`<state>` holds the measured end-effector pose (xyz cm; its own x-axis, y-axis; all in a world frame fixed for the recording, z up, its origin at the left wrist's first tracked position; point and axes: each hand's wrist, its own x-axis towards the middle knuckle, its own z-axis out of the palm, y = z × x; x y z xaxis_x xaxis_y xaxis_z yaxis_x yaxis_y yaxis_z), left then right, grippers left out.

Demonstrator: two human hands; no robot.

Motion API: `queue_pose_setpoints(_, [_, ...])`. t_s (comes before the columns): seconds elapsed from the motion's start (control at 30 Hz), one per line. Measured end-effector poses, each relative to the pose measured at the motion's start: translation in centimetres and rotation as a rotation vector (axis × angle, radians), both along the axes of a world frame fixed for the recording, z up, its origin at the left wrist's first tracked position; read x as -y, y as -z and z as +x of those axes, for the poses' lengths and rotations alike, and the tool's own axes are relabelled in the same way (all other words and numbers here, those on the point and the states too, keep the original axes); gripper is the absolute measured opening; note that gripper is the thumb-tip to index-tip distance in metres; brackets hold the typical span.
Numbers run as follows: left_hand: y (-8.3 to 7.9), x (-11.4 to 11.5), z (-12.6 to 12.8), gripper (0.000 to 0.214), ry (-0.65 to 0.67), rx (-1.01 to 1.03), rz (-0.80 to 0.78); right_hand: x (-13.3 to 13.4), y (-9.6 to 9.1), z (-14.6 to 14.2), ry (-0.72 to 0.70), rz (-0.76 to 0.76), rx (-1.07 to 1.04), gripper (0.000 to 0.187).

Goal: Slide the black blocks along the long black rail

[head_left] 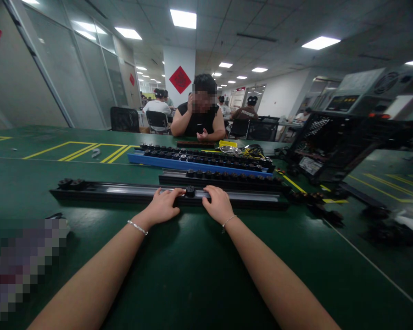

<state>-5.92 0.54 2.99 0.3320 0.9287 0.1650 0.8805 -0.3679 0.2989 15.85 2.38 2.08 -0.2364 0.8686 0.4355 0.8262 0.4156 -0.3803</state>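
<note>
A long black rail (124, 189) with a shiny grey channel lies across the table in front of me. A small black round part (190, 191) sits in its channel, between my two hands. My left hand (163, 205) rests over the rail's near edge with fingers stretched and thumb apart, the index fingertip close to the small part. On the part's other side, my right hand (218, 202) lies on the rail, fingers extended and thumb apart. Two more black round parts (71, 183) sit at the rail's left end.
Behind it lie another black rail (172, 178) and a blue rail (151, 160), both carrying rows of black parts. A black open-sided machine (323, 142) stands at right, near loose dark parts (325, 213). A person (199, 121) sits opposite. A pixelated object (20, 261) lies at left.
</note>
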Motion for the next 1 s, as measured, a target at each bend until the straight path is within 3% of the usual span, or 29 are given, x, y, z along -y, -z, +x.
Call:
queue_pose_setpoints(0.3, [0.4,-0.1,-0.1,0.064,0.022,-0.015,0.003,-0.3,-0.5,-4.8,0.127,-0.115,-0.096,0.037])
queue_pose_setpoints(0.73, [0.6,-0.1,-0.1,0.067,0.036,-0.056,0.025,-0.2,-0.1,-5.3,0.174,-0.058,-0.142,0.029])
queue_pose_setpoints(1.0, [1.1,0.4,0.0,0.071,0.006,-0.178,0.154,-0.1,0.1,-5.5,0.186,-0.006,-0.156,0.027])
